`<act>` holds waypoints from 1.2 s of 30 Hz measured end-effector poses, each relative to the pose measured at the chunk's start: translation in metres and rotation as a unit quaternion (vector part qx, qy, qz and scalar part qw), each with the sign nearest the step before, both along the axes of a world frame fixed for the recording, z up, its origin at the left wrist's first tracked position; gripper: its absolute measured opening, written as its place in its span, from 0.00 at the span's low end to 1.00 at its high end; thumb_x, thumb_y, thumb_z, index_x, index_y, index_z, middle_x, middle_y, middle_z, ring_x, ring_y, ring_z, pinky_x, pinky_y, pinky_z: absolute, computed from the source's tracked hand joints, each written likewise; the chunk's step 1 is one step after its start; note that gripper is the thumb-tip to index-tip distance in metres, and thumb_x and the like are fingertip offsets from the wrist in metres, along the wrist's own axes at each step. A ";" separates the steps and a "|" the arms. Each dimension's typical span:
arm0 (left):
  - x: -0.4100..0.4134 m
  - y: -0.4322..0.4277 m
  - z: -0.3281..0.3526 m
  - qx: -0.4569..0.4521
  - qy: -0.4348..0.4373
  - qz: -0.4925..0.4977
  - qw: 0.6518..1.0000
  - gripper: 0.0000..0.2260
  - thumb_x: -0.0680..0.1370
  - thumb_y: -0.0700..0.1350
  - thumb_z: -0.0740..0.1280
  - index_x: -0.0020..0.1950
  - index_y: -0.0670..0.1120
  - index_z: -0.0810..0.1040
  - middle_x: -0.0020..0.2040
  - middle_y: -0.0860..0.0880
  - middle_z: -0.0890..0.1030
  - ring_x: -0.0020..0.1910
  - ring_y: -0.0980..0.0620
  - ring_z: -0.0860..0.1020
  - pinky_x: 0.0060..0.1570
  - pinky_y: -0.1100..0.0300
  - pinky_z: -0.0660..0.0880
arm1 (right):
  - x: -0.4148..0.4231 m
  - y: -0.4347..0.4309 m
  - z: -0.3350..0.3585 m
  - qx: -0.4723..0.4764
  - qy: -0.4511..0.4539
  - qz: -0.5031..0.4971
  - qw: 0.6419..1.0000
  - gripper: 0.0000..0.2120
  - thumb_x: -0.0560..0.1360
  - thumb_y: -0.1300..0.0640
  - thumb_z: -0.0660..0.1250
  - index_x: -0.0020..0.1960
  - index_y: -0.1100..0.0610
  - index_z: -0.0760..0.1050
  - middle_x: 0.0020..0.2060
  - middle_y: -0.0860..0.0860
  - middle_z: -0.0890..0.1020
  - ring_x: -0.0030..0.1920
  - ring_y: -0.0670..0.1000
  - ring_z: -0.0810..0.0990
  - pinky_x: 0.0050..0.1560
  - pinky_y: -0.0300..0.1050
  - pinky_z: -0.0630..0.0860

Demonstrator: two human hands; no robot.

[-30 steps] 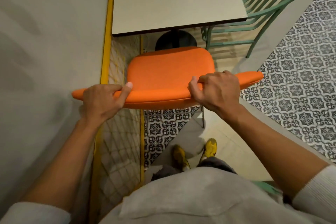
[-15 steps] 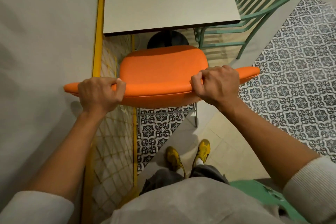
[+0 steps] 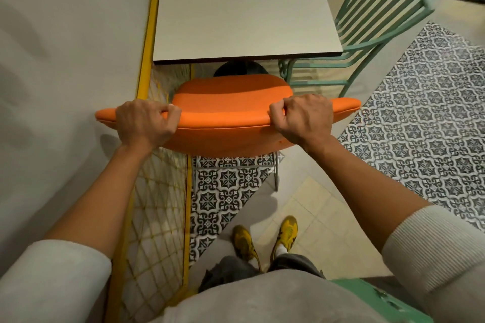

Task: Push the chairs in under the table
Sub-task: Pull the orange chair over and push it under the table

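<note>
The left hand (image 3: 145, 123) and right hand (image 3: 304, 119) both grip the orange chair (image 3: 228, 110) back, near the table (image 3: 241, 18).

A plain pale wall (image 3: 60, 65) runs along the left, edged by a yellow frame (image 3: 147, 42) with yellow wire mesh (image 3: 154, 217). The floor mixes black-and-white patterned tiles (image 3: 420, 126), cream tiles (image 3: 315, 207) and smooth grey patches.
</note>
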State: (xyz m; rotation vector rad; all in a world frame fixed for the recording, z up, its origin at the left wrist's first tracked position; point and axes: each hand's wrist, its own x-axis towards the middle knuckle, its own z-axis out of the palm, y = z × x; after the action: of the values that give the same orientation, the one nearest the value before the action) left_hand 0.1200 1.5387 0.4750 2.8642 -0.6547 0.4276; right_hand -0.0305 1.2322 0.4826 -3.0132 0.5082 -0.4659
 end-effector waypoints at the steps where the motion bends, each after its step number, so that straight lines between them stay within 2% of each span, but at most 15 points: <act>1: 0.001 -0.001 0.000 -0.001 0.000 0.002 1.000 0.26 0.79 0.58 0.58 0.43 0.42 0.88 0.33 0.36 0.82 0.32 0.35 0.78 0.35 0.51 0.74 | 0.002 -0.001 0.000 0.001 0.000 -0.001 1.000 0.25 0.80 0.48 0.61 0.28 0.57 0.78 0.24 0.53 0.77 0.25 0.56 0.72 0.35 0.45 0.60; 5: 0.005 -0.005 0.003 -0.009 -0.001 0.002 1.000 0.25 0.79 0.58 0.59 0.42 0.42 0.88 0.32 0.36 0.81 0.31 0.35 0.77 0.35 0.52 0.72 | 0.007 -0.006 0.002 0.011 0.010 -0.008 1.000 0.27 0.81 0.46 0.58 0.29 0.56 0.78 0.24 0.52 0.76 0.26 0.54 0.71 0.35 0.46 0.63; 8: 0.005 -0.003 0.004 -0.012 0.007 -0.009 1.000 0.25 0.79 0.58 0.60 0.40 0.42 0.87 0.30 0.37 0.80 0.29 0.39 0.72 0.34 0.54 0.68 | 0.005 -0.005 0.002 0.020 0.023 0.004 1.000 0.28 0.82 0.44 0.55 0.29 0.55 0.77 0.24 0.51 0.74 0.26 0.53 0.71 0.34 0.48 0.69; 11: -0.003 0.001 0.002 -0.015 0.027 -0.015 0.999 0.23 0.81 0.58 0.60 0.42 0.45 0.88 0.31 0.39 0.81 0.30 0.42 0.70 0.34 0.54 0.67 | -0.004 -0.006 0.002 0.032 0.022 0.048 0.998 0.29 0.85 0.44 0.55 0.32 0.55 0.79 0.27 0.51 0.77 0.29 0.54 0.75 0.41 0.51 0.73; 13: -0.010 0.003 0.002 -0.032 0.039 -0.012 0.999 0.21 0.82 0.56 0.60 0.41 0.47 0.87 0.32 0.41 0.82 0.31 0.45 0.69 0.37 0.54 0.66 | -0.017 -0.011 0.002 0.049 0.004 0.076 0.996 0.26 0.87 0.45 0.54 0.40 0.53 0.83 0.36 0.51 0.84 0.38 0.54 0.80 0.52 0.52 0.74; 15: -0.019 -0.002 0.004 -0.058 0.048 -0.019 0.997 0.20 0.84 0.53 0.60 0.38 0.47 0.82 0.33 0.44 0.80 0.32 0.47 0.69 0.41 0.53 0.65 | -0.035 -0.017 0.000 0.075 -0.028 0.100 0.992 0.20 0.88 0.47 0.55 0.55 0.53 0.84 0.50 0.51 0.88 0.53 0.53 0.82 0.64 0.52 0.71; 18: -0.046 -0.021 0.009 -0.078 0.077 -0.071 0.991 0.18 0.86 0.53 0.59 0.47 0.48 0.85 0.42 0.49 0.84 0.41 0.45 0.78 0.47 0.50 0.70 | -0.065 -0.025 -0.007 0.076 -0.048 0.120 0.989 0.20 0.87 0.47 0.58 0.75 0.51 0.75 0.70 0.48 0.81 0.72 0.51 0.74 0.78 0.51 0.62; 20: -0.063 -0.039 0.013 -0.099 0.100 -0.110 0.984 0.15 0.86 0.55 0.61 0.57 0.51 0.86 0.53 0.51 0.87 0.52 0.48 0.82 0.55 0.48 0.75 | -0.081 -0.032 -0.011 0.074 -0.034 0.121 0.989 0.26 0.84 0.47 0.62 0.81 0.48 0.68 0.78 0.47 0.73 0.80 0.51 0.67 0.82 0.52 0.59; 22: -0.075 -0.063 0.021 -0.115 0.109 -0.137 0.978 0.14 0.85 0.57 0.63 0.60 0.53 0.86 0.57 0.53 0.87 0.55 0.52 0.81 0.56 0.51 0.77 | -0.098 -0.046 -0.013 0.075 -0.029 0.111 0.991 0.30 0.82 0.48 0.65 0.83 0.46 0.65 0.82 0.45 0.68 0.82 0.50 0.64 0.80 0.54 0.63; 25: -0.086 -0.109 0.037 -0.129 0.094 -0.188 0.969 0.13 0.85 0.56 0.65 0.57 0.51 0.87 0.53 0.52 0.88 0.50 0.54 0.82 0.49 0.53 0.80 | -0.124 -0.072 -0.015 0.099 -0.069 0.081 0.989 0.25 0.82 0.52 0.64 0.79 0.49 0.72 0.80 0.44 0.72 0.76 0.53 0.73 0.72 0.53 0.72; 28: -0.100 -0.174 0.054 -0.160 0.105 -0.285 0.939 0.09 0.85 0.51 0.69 0.54 0.50 0.88 0.49 0.52 0.87 0.45 0.55 0.82 0.44 0.53 0.80 | -0.152 -0.117 -0.024 0.136 -0.099 -0.017 0.986 0.15 0.81 0.55 0.65 0.66 0.53 0.81 0.64 0.49 0.85 0.61 0.55 0.82 0.62 0.54 0.78; 30: -0.115 -0.220 0.059 -0.168 0.110 -0.353 0.914 0.09 0.85 0.50 0.70 0.52 0.49 0.88 0.48 0.53 0.87 0.45 0.55 0.82 0.45 0.54 0.79 | -0.173 -0.151 -0.036 0.174 -0.043 -0.097 0.979 0.13 0.81 0.52 0.66 0.63 0.51 0.83 0.56 0.48 0.87 0.57 0.55 0.83 0.56 0.53 0.80; 33: -0.139 -0.304 0.059 -0.162 0.165 -0.437 0.869 0.08 0.85 0.52 0.69 0.54 0.51 0.87 0.50 0.58 0.86 0.50 0.57 0.80 0.50 0.61 0.76 | -0.205 -0.212 -0.064 0.227 0.058 -0.168 0.958 0.12 0.81 0.49 0.66 0.61 0.50 0.83 0.53 0.48 0.88 0.55 0.55 0.84 0.54 0.51 0.81; 35: -0.147 -0.371 0.051 -0.092 0.225 -0.468 0.850 0.11 0.85 0.57 0.66 0.60 0.56 0.85 0.54 0.63 0.84 0.55 0.60 0.78 0.54 0.67 0.72 | -0.226 -0.256 -0.085 0.251 0.119 -0.195 0.941 0.12 0.81 0.49 0.66 0.59 0.51 0.84 0.51 0.49 0.89 0.52 0.57 0.85 0.50 0.52 0.82; 36: -0.147 -0.403 0.044 -0.039 0.246 -0.472 0.846 0.13 0.84 0.59 0.64 0.64 0.57 0.83 0.58 0.63 0.83 0.59 0.59 0.78 0.57 0.67 0.72 | -0.235 -0.275 -0.094 0.260 0.153 -0.201 0.932 0.12 0.81 0.49 0.66 0.59 0.52 0.84 0.50 0.51 0.88 0.51 0.58 0.86 0.48 0.51 0.81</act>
State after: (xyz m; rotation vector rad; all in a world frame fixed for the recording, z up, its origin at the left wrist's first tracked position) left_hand -0.0267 1.1355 0.5191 2.0362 -1.6843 -0.4038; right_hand -0.2656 0.9569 0.3888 -2.4642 1.0846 0.1285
